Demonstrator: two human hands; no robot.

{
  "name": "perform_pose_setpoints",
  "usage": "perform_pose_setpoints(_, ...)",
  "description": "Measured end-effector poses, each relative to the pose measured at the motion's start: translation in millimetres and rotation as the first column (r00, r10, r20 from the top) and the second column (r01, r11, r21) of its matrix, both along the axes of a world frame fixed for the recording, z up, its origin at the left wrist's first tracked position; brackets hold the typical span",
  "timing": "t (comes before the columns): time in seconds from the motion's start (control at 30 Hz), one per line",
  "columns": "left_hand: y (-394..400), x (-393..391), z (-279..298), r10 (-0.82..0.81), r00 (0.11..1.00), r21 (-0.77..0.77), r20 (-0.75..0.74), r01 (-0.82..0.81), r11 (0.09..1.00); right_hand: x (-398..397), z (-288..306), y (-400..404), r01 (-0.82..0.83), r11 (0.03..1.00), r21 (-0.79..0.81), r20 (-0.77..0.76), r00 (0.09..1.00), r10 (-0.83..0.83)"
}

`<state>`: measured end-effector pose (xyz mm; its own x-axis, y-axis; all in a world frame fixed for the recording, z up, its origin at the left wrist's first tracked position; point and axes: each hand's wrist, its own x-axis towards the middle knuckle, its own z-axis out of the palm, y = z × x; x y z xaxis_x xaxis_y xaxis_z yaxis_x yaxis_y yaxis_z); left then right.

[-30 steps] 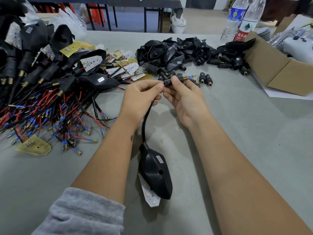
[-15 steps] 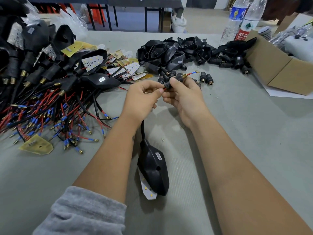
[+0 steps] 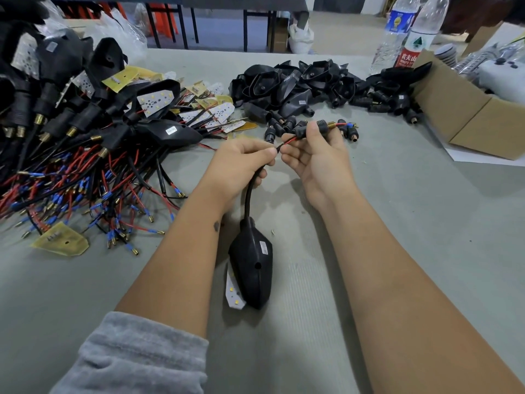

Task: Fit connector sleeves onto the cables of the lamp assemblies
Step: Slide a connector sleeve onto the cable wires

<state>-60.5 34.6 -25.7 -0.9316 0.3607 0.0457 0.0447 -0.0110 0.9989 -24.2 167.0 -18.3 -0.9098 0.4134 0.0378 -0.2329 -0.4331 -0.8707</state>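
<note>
Heaped far left on grey tabletop (image 3: 426, 251): finished lamp assemblies (image 3: 56, 123), too many to count. Centre: one lamp housing (image 3: 251, 265) lying flat, its cable (image 3: 250, 191) pinched by left hand (image 3: 241, 163). Right hand (image 3: 315, 157) gripping one connector sleeve (image 3: 311, 129) threaded over red wire. Behind: two water bottles (image 3: 409, 35).

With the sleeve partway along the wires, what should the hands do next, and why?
Probably slide the connector sleeve down toward the black cable. Red wire shows bare between the left hand, which pinches the cable end, and the right hand, which holds the sleeve.
</note>
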Motion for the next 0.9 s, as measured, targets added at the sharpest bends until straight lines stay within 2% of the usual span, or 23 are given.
perform_pose_setpoints(0.37, 2.8, 1.1, 2.4, 0.043, 0.999, -0.052, -0.006, -0.044, 0.998, -1.1, -1.8, -1.5, -0.058, 0.992, 0.111, 0.022, 0.998, 0.056)
perform_pose_setpoints(0.63, 5.9, 5.7, 4.3, 0.027, 0.997, -0.090, -0.070, -0.034, 0.995, -2.1, -1.0, -1.8, -0.049, 0.991, -0.127, -0.085, 0.996, 0.039)
perform_pose_setpoints(0.77, 7.7, 7.3, 4.6, 0.054, 0.995, -0.096, -0.084, -0.062, 0.993, -1.1, -0.9, -2.1, -0.049, 0.988, -0.143, -0.095, 0.995, 0.036)
perform_pose_setpoints(0.9, 7.5, 8.0, 3.2, 0.100, 0.984, -0.095, -0.144, -0.114, 0.989, 1.5, 0.5, 0.3, -0.040, 0.997, -0.072, -0.040, 0.998, 0.037)
